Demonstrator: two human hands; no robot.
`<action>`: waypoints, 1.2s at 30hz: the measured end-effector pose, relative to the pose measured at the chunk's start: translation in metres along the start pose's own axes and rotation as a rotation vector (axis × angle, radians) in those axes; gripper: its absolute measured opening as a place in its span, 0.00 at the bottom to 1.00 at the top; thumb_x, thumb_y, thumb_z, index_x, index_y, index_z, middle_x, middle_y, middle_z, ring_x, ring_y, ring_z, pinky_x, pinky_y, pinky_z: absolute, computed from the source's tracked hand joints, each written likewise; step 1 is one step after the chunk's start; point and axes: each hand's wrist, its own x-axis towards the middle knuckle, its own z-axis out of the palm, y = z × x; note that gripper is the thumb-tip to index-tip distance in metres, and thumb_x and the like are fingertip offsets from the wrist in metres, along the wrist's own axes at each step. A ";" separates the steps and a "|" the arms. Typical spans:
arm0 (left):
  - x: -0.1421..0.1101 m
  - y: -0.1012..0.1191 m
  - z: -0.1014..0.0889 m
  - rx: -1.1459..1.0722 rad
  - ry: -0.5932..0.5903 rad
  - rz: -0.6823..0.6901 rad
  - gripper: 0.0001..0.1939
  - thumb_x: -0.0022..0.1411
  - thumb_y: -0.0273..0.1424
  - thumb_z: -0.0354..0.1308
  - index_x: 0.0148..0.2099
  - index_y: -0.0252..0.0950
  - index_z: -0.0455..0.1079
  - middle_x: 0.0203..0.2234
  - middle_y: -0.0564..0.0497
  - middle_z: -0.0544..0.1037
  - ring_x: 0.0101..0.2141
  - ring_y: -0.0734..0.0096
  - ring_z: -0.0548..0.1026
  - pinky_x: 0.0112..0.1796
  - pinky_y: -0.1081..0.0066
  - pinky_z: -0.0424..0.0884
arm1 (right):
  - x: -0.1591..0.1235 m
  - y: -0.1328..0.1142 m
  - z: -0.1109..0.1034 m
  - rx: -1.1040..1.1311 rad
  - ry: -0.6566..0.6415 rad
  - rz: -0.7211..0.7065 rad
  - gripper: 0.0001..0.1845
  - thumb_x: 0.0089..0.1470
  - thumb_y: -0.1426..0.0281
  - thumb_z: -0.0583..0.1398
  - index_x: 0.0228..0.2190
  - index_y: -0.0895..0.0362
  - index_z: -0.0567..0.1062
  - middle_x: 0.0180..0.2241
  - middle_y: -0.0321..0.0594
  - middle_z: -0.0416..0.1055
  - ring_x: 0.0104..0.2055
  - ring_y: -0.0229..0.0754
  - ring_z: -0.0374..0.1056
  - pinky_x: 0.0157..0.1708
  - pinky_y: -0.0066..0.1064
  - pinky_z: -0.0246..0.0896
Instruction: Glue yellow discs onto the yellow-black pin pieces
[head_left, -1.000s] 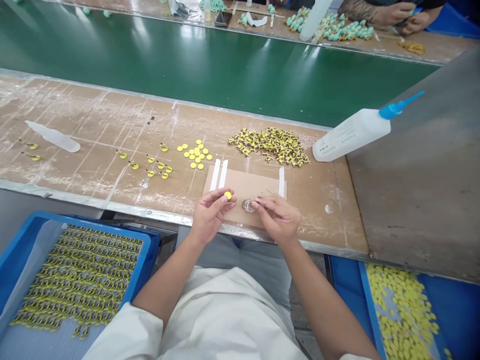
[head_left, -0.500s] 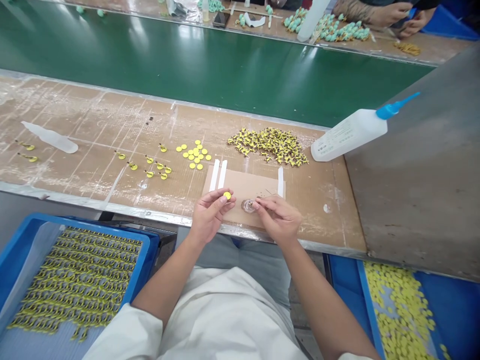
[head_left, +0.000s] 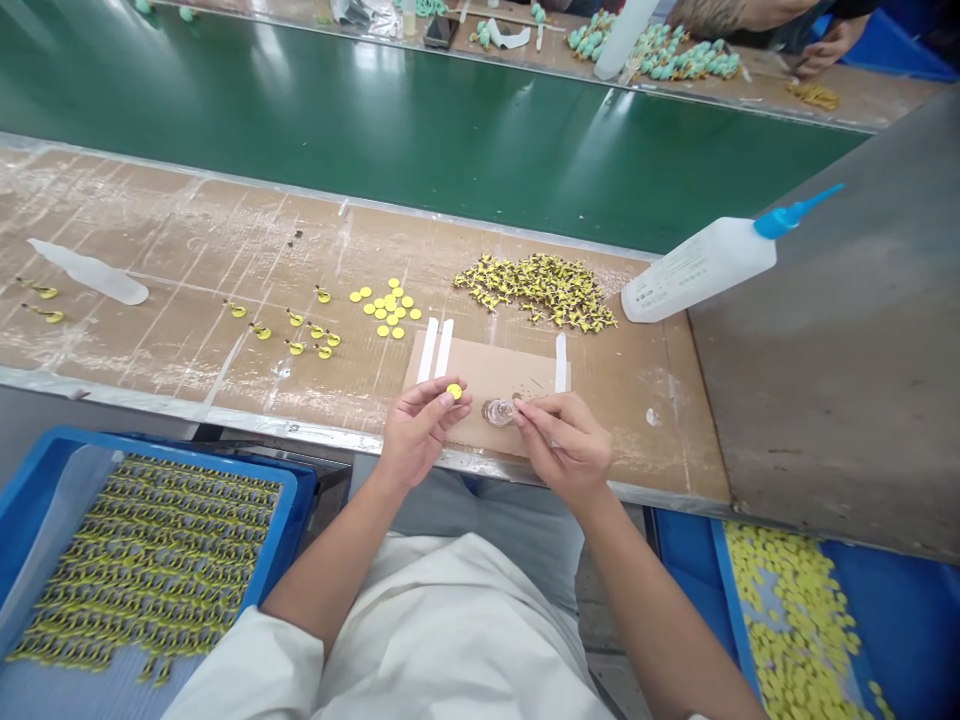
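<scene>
Between the thumb and fingers of my left hand (head_left: 421,430) is a small round yellow disc (head_left: 454,391), held above the front of a cardboard sheet (head_left: 495,362). My right hand (head_left: 568,440) is pinched closed just right of a small clear glass dish (head_left: 498,411); whatever its fingertips hold is too small to name. Dark specks lie on the cardboard behind the dish. Loose yellow discs (head_left: 391,303) lie behind and left of the sheet. Farther right is a heap of small yellow-and-dark pieces (head_left: 536,288).
A white bottle with a blue nozzle (head_left: 701,268) leans by a metal panel (head_left: 832,330) on the right. Finished-looking pieces fill a blue tray (head_left: 289,500) at lower left. Yellow discs (head_left: 795,620) lie in a bin at lower right. Beyond the green belt (head_left: 420,130), another person's hand shows.
My right hand has shifted slightly right, away from the glass dish, still pinched. My left hand keeps the disc in the same place.
</scene>
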 end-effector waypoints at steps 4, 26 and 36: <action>0.000 0.000 -0.001 -0.002 -0.006 -0.006 0.12 0.54 0.28 0.71 0.43 0.36 0.81 0.38 0.48 0.84 0.37 0.72 0.83 0.41 0.76 0.78 | 0.006 -0.003 0.002 -0.014 -0.016 -0.021 0.17 0.57 0.77 0.63 0.45 0.49 0.80 0.34 0.42 0.78 0.36 0.44 0.73 0.35 0.39 0.71; -0.005 0.002 0.000 -0.014 -0.016 -0.025 0.13 0.52 0.28 0.72 0.43 0.37 0.82 0.39 0.49 0.85 0.37 0.73 0.83 0.41 0.80 0.78 | 0.007 -0.011 0.005 0.530 0.408 0.819 0.09 0.45 0.66 0.73 0.31 0.53 0.84 0.31 0.39 0.80 0.30 0.38 0.72 0.33 0.31 0.70; -0.010 -0.001 0.002 0.048 -0.009 0.000 0.13 0.53 0.30 0.72 0.42 0.39 0.82 0.38 0.49 0.85 0.36 0.72 0.83 0.39 0.79 0.79 | 0.014 -0.025 -0.001 0.821 0.410 1.070 0.12 0.40 0.65 0.75 0.29 0.55 0.84 0.24 0.35 0.75 0.23 0.30 0.64 0.21 0.21 0.58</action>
